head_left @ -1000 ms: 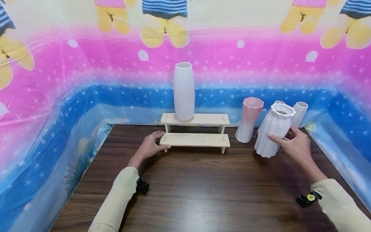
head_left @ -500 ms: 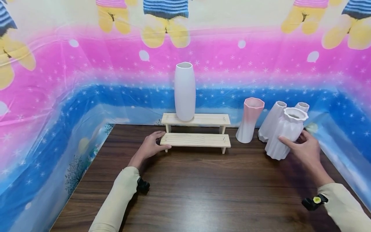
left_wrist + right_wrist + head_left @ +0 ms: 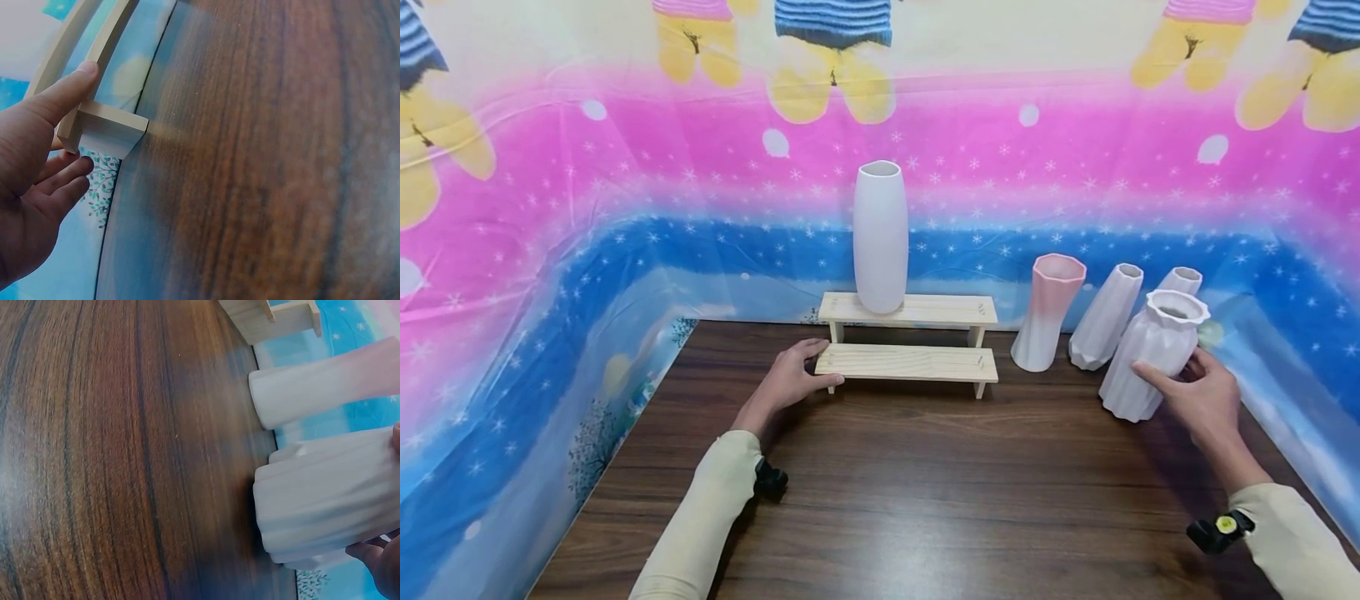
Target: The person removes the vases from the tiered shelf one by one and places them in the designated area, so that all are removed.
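My left hand (image 3: 790, 377) holds the left end of a pale two-step wooden stand (image 3: 906, 362). In the left wrist view the thumb (image 3: 75, 87) lies along the plank's edge and the other fingers curl beneath its end. On the upper step stands a tall, smooth white vase (image 3: 881, 242). At the right, my right hand (image 3: 1206, 400) grips a white ribbed vase (image 3: 1150, 358) with a wavy flared rim, thumb on the near side and fingers around the far side. The vase tilts slightly to the right, its base close over the table.
A pink-and-white vase (image 3: 1047, 312) stands right of the wooden stand. Two slim white faceted vases (image 3: 1105, 321) are beside it, the farther one partly hidden behind the ribbed vase. The dark wooden table (image 3: 880, 500) meets a colourful cloth backdrop (image 3: 715, 250) at its back and sides.
My right hand has moved the ribbed vase to the right and slightly toward me, uncovering the slim white vase behind it. The left hand keeps its hold on the stand.
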A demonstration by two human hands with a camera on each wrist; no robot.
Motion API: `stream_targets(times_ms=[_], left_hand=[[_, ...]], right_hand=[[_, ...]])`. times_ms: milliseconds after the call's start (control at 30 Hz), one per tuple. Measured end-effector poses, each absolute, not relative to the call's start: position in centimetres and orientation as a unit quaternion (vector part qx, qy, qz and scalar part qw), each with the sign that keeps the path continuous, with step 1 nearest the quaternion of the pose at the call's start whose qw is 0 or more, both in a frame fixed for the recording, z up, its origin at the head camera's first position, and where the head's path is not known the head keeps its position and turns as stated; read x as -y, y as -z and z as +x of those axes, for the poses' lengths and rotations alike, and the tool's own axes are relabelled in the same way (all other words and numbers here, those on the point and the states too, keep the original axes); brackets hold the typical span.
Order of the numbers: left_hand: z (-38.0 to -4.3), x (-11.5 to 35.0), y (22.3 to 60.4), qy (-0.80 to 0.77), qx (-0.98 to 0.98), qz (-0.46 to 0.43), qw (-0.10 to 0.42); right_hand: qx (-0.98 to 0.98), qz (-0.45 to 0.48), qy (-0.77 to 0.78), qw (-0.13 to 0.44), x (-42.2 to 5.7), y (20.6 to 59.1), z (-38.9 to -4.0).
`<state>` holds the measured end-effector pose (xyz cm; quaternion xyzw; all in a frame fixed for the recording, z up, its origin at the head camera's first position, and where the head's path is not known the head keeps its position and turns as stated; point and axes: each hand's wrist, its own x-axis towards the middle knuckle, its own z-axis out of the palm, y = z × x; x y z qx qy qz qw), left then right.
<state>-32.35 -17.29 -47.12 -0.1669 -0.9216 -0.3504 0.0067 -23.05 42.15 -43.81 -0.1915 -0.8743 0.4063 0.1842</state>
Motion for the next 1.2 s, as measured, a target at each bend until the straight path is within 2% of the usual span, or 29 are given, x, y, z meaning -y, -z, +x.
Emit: stream_targets(times_ms=[433,967,1200], left_hand=[[-32.6,17.3,47.2,0.357,0.919,-0.168,0.007],[-32.3,17.3,47.0,0.361,0.917,-0.167,0.002],[-32.4,17.3,47.2,0.361,0.917,-0.169,0.001]], right_hand=[[0.878,-0.196,-0.401,0.174,-42.7,44.5,-23.5],[0.877,-0.154,-0.426,0.159,-43.5,44.5,-23.3],[0.854,-0.143,-0.464,0.185,-44.4,44.4,-22.2]])
